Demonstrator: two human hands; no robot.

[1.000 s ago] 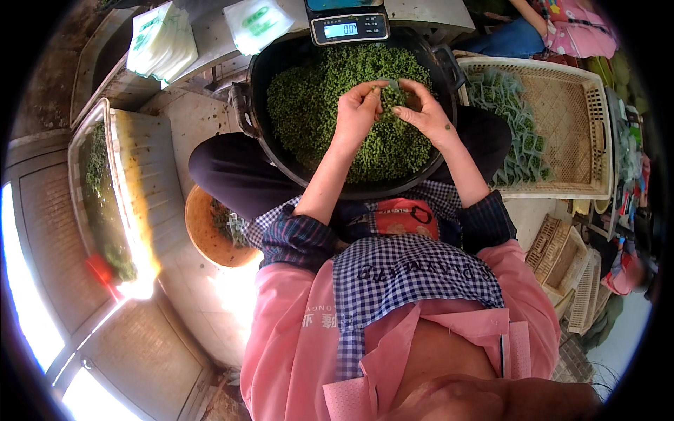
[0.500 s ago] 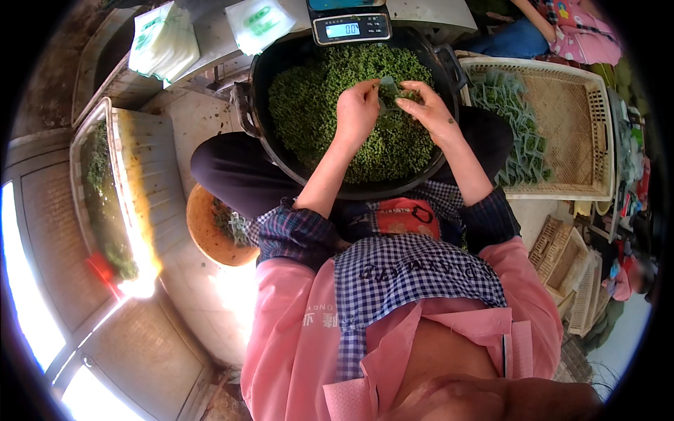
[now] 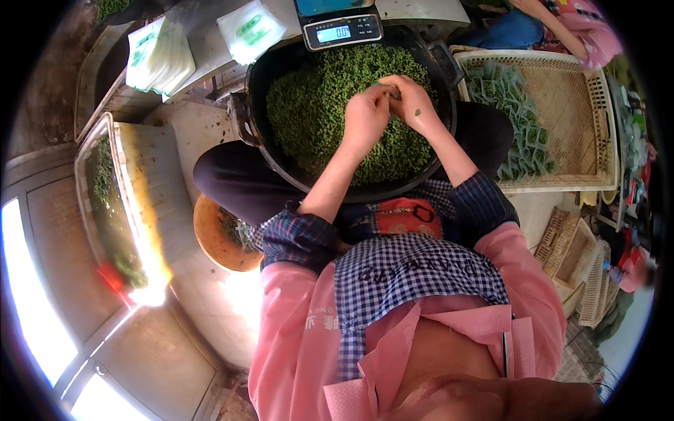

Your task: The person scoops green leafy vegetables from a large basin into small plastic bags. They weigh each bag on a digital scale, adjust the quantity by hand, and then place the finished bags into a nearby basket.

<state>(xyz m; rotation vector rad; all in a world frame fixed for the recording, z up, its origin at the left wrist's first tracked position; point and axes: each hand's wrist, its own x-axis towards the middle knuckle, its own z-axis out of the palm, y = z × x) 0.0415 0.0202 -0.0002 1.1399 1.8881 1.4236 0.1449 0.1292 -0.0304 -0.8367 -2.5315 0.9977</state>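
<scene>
A large black tub (image 3: 253,130) between my knees holds a heap of small round green bits (image 3: 309,105), like tiny buds or berries. Above the heap, my left hand (image 3: 366,119) and my right hand (image 3: 415,105) meet with fingers pinched together. Between the fingertips shows a bit of a small clear plastic bag (image 3: 394,93), mostly covered by the fingers; what is inside cannot be made out. A green fleck sticks to the back of my right hand. Behind the tub stands a digital scale (image 3: 342,32) with a lit display.
Left of the scale lie stacked plastic bags (image 3: 158,59) and another bag pile (image 3: 249,31). At right, a cream crate (image 3: 572,126) holds rows of filled small bags (image 3: 516,119). An orange bowl (image 3: 210,235) sits by my left knee. Another person's arm (image 3: 554,28) shows at top right.
My hands have come together, and my right fingers, spread apart before, have closed in at the bag. The bag, seen open between the hands earlier, is now mostly hidden.
</scene>
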